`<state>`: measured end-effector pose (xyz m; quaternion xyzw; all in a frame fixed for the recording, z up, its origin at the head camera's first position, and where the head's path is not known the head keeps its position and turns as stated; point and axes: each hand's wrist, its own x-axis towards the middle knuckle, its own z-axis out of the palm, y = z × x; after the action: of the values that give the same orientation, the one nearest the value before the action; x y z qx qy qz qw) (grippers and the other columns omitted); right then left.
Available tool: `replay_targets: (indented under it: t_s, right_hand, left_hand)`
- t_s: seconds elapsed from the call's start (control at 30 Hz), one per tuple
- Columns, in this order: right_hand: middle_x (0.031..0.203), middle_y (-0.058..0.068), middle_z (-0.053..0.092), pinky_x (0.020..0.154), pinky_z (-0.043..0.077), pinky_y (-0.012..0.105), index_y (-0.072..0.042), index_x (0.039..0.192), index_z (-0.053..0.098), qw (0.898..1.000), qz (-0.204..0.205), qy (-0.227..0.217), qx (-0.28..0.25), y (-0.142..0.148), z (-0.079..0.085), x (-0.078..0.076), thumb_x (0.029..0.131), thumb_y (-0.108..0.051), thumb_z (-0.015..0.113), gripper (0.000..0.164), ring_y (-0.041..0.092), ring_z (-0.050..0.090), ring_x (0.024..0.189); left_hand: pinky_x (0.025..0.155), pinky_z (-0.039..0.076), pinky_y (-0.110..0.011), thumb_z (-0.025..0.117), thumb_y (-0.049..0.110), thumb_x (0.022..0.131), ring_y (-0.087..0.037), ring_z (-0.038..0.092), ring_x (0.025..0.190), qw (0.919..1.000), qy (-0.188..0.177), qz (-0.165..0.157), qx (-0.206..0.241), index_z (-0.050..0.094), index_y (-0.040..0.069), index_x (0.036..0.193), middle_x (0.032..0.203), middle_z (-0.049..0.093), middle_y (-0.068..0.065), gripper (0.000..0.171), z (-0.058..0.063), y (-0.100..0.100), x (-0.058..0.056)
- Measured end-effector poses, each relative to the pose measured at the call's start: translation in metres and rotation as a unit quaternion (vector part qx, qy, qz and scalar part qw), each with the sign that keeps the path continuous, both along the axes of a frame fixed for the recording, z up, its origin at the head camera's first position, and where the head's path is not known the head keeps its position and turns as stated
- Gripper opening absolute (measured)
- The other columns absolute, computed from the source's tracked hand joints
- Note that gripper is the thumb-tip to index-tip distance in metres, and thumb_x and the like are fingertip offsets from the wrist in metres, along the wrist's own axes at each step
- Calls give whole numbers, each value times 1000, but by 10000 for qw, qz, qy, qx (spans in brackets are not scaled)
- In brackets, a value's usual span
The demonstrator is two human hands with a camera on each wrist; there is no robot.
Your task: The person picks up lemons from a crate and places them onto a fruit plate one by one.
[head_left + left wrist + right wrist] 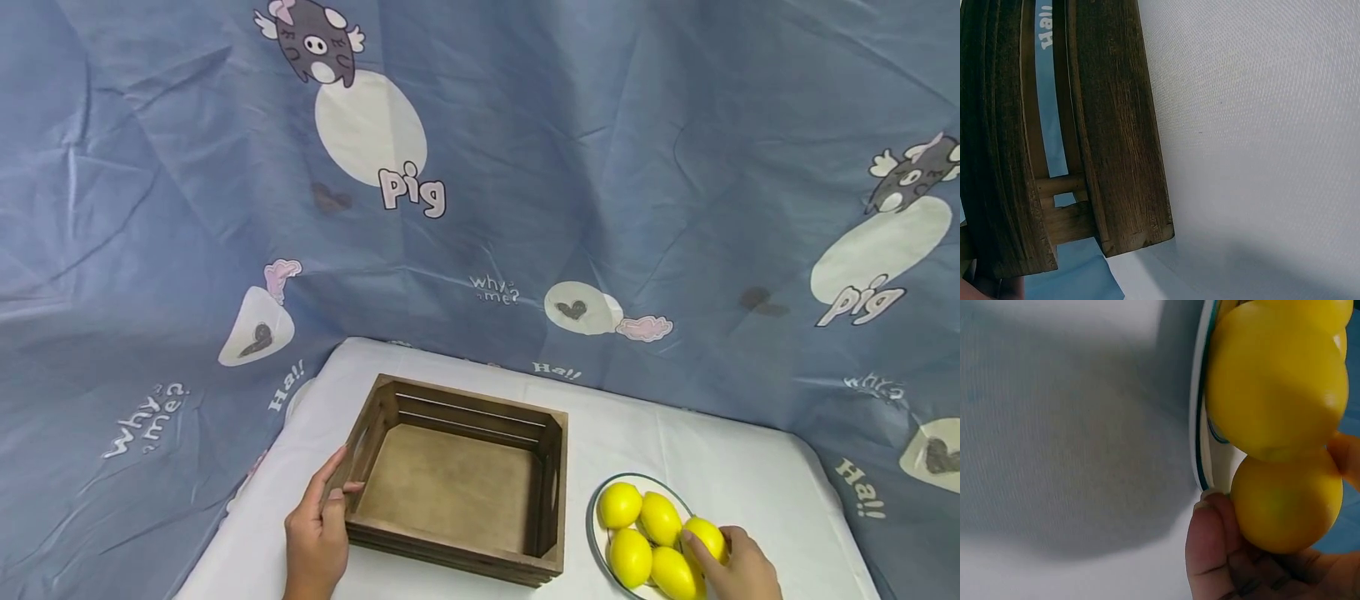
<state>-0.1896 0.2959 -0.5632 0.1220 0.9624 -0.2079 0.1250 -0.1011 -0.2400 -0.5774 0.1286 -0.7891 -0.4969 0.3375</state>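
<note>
A brown wooden crate (450, 487) with slatted sides stands on the white cloth, its inside bare. My left hand (318, 521) grips the crate's left wall, with a fingertip showing inside it. In the left wrist view, the crate's slats (1119, 125) fill the left side, and only a bit of the hand shows in the lower corner. On the right, a white plate with a dark green rim (592, 533) bears several yellow lemons (630, 557). My right hand (738, 567) holds the lemon (1288, 500) at the plate's right side between thumb and fingers.
White cloth (720, 450) covers the table under the crate and plate. A blue curtain (525, 167) printed with pigs and words hangs behind the table and at both sides. A strip of cloth separates the crate's right wall from the plate.
</note>
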Motion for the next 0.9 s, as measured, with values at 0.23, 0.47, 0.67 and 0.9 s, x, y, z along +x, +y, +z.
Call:
replay_targets:
  t_s: [0.23, 0.47, 0.67, 0.9]
  right_hand:
    - [95, 23, 65, 82, 53, 54, 21, 118, 52, 9998, -111, -37, -137, -3, -7, 2, 89, -84, 51, 109, 33, 65, 86]
    - [92, 21, 66, 78, 54, 53, 21, 116, 54, 9996, -166, 20, -237, -5, -14, 3, 94, -76, 52, 100, 33, 65, 83]
    - [93, 22, 62, 80, 52, 53, 19, 117, 53, 9988, -368, -35, -316, -7, -21, 4, 87, -87, 47, 111, 33, 63, 85]
    - [102, 29, 60, 83, 51, 56, 19, 122, 51, 9981, -535, 2, -299, -12, -21, 10, 88, -88, 43, 113, 37, 62, 92]
  left_hand:
    - [39, 26, -21, 47, -6, 101, -9, 61, 60, 10000, 64, -19, -35, 64, 22, 146, 92, 79, -6, 55, 0, 1, 0]
    - [42, 28, -22, 47, -7, 100, -11, 65, 65, 9999, 82, 5, -79, 64, 21, 146, 92, 79, -6, 56, 0, 0, 0]
    - [44, 29, -22, 48, -7, 100, -12, 64, 64, 9998, 138, 34, -130, 64, 20, 146, 91, 79, -6, 56, -1, 0, -1]
    - [43, 27, -21, 48, -6, 100, -7, 50, 50, 9997, 147, 55, -166, 64, 20, 145, 90, 79, -7, 55, -2, 0, -1]
